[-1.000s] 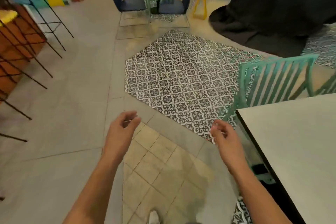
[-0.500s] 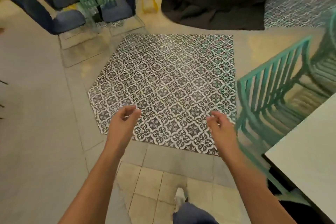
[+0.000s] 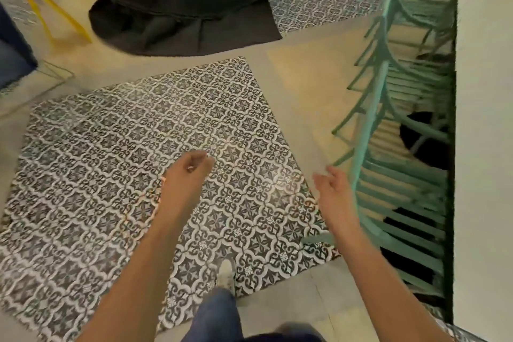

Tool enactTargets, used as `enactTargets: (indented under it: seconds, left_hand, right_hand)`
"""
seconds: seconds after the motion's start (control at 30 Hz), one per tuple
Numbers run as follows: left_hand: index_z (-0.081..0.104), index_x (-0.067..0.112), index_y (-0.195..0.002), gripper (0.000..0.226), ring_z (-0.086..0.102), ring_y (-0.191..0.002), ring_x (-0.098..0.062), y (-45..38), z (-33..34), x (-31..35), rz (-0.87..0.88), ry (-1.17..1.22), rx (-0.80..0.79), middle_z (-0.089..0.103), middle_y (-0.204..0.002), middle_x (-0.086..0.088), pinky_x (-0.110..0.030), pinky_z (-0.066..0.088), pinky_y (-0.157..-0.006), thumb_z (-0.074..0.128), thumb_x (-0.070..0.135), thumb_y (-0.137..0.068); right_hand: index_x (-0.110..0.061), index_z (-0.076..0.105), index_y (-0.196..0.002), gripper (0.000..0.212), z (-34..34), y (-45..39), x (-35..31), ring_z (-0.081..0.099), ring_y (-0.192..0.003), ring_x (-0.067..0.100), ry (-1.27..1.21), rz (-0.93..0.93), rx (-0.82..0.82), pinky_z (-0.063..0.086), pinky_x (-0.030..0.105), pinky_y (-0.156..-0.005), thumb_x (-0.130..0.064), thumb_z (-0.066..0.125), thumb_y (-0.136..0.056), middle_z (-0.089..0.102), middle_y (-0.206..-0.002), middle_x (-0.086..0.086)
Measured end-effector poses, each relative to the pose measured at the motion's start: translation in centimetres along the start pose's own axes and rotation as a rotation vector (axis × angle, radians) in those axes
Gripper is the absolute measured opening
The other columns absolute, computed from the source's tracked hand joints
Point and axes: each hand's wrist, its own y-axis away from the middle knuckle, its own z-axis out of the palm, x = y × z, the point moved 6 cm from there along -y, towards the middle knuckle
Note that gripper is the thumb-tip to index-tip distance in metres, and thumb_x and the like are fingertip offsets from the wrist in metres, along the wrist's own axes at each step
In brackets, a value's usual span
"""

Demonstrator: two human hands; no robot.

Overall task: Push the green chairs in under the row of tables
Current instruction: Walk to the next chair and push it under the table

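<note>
A row of green slatted chairs runs along the right side; the nearest green chair (image 3: 394, 203) has its seat partly under the white table (image 3: 483, 147), and its backrest stands just right of my right hand. A second green chair (image 3: 399, 83) stands farther along the same table edge. My right hand (image 3: 333, 189) hangs in the air with relaxed fingers, close to the nearest chair's back rail but not touching it. Over the patterned floor my left hand (image 3: 188, 175) is loosely curled and holds nothing.
A black-and-white patterned tile patch (image 3: 111, 161) covers the floor ahead. A large black draped cloth (image 3: 183, 3) lies at the back. At far left are a yellow frame (image 3: 47, 11) and a dark blue chair (image 3: 11, 47). My shoe (image 3: 226, 275) steps forward.
The view has swung right and I have stepped forward, so the green chairs and table edge now line up close on the right. My right hand has come near the nearest chair's back.
</note>
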Motion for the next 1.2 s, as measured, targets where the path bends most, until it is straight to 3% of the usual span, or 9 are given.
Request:
enactTargets:
  seconds: [0.17, 0.3, 0.43, 0.6, 0.73, 0.83, 0.97, 1.07, 1.2]
  left_hand:
    - [0.057, 0.030, -0.121, 0.031, 0.054, -0.107, -0.010, -11.9, 3.4, 6.2, 0.073, -0.096, -0.234, 0.057, -0.116, 0.012, -0.034, 0.039, -0.094, 0.058, 0.037, -0.091]
    - [0.057, 0.029, -0.122, 0.031, 0.053, -0.102, -0.007, -18.7, 9.5, 10.7, 0.151, -0.175, -0.426, 0.055, -0.109, 0.016, -0.034, 0.037, -0.094, 0.058, 0.035, -0.091]
    - [0.060, 0.029, -0.119, 0.030, 0.053, -0.097, 0.002, -24.7, 17.2, 13.6, 0.275, -0.260, -0.590, 0.058, -0.105, 0.016, -0.022, 0.042, -0.081, 0.060, 0.037, -0.090]
    - [0.061, 0.023, -0.118, 0.027, 0.054, -0.093, 0.005, -28.2, 27.1, 17.5, 0.367, -0.340, -0.829, 0.061, -0.105, 0.013, -0.008, 0.039, -0.068, 0.060, 0.029, -0.092]
    - [0.062, 0.025, -0.114, 0.026, 0.058, -0.095, 0.001, -29.0, 34.1, 20.5, 0.499, -0.426, -1.020, 0.063, -0.106, 0.011, -0.015, 0.043, -0.073, 0.063, 0.032, -0.089]
    - [0.063, 0.021, -0.113, 0.028, 0.058, -0.097, -0.004, -28.7, 39.4, 22.1, 0.607, -0.461, -1.147, 0.064, -0.106, 0.007, -0.025, 0.047, -0.083, 0.064, 0.031, -0.087]
    - [0.062, 0.017, -0.117, 0.034, 0.054, -0.104, -0.011, -27.1, 46.6, 23.2, 0.937, -0.596, -1.334, 0.060, -0.111, 0.004, -0.026, 0.040, -0.090, 0.064, 0.029, -0.085]
    - [0.060, 0.023, -0.119, 0.041, 0.052, -0.114, -0.018, -26.4, 51.6, 22.5, 1.392, -0.808, -1.427, 0.059, -0.120, 0.001, -0.035, 0.042, -0.097, 0.063, 0.042, -0.083]
    - [0.057, 0.025, -0.121, 0.046, 0.051, -0.108, -0.019, -25.7, 55.4, 21.3, 1.856, -1.004, -1.563, 0.056, -0.117, 0.002, -0.035, 0.044, -0.091, 0.060, 0.048, -0.081]
  right_hand:
    - [-0.022, 0.035, -0.140, 0.048, 1.6, -5.2, -4.4, 0.052, -0.108, 0.012, -0.144, 0.079, 0.189, 0.043, 0.031, -0.090, -0.033, 0.049, -0.096, 0.053, -0.114, -0.007]
    - [-0.025, 0.041, -0.134, 0.040, -0.3, -9.0, -5.3, 0.053, -0.093, 0.006, -0.232, 0.145, 0.389, 0.040, 0.012, -0.060, -0.026, 0.050, -0.095, 0.052, -0.099, -0.014]
    - [-0.021, 0.044, -0.133, 0.040, -2.0, -13.7, -4.5, 0.054, -0.087, 0.005, -0.312, 0.182, 0.552, 0.040, 0.019, -0.068, -0.024, 0.052, -0.093, 0.058, -0.101, -0.012]
    - [-0.022, 0.041, -0.137, 0.048, -4.4, -18.4, -4.3, 0.056, -0.104, 0.013, -0.308, 0.264, 0.733, 0.046, 0.028, -0.081, -0.029, 0.055, -0.092, 0.056, -0.119, -0.003]
    - [-0.027, 0.041, -0.137, 0.048, -6.5, -19.7, -4.2, 0.055, -0.107, 0.011, -0.298, 0.327, 0.849, 0.049, 0.040, -0.093, -0.038, 0.054, -0.092, 0.055, -0.121, -0.007]
    - [-0.031, 0.041, -0.135, 0.048, -7.5, -20.0, -4.1, 0.056, -0.108, 0.010, -0.324, 0.363, 0.915, 0.051, 0.044, -0.092, -0.041, 0.053, -0.090, 0.054, -0.122, -0.009]
    - [-0.026, 0.039, -0.138, 0.050, -8.0, -19.9, -3.8, 0.053, -0.113, 0.013, -0.277, 0.477, 1.027, 0.049, 0.042, -0.095, -0.037, 0.054, -0.091, 0.052, -0.129, -0.001]
    - [-0.022, 0.044, -0.135, 0.048, -7.4, -20.1, -3.4, 0.052, -0.114, 0.012, -0.136, 0.593, 1.018, 0.047, 0.036, -0.097, -0.035, 0.056, -0.091, 0.053, -0.130, -0.002]
    - [-0.026, 0.050, -0.126, 0.041, -5.0, -20.2, -2.3, 0.055, -0.087, 0.000, 0.056, 0.764, 0.847, 0.045, 0.012, -0.068, -0.035, 0.061, -0.087, 0.055, -0.117, -0.009]
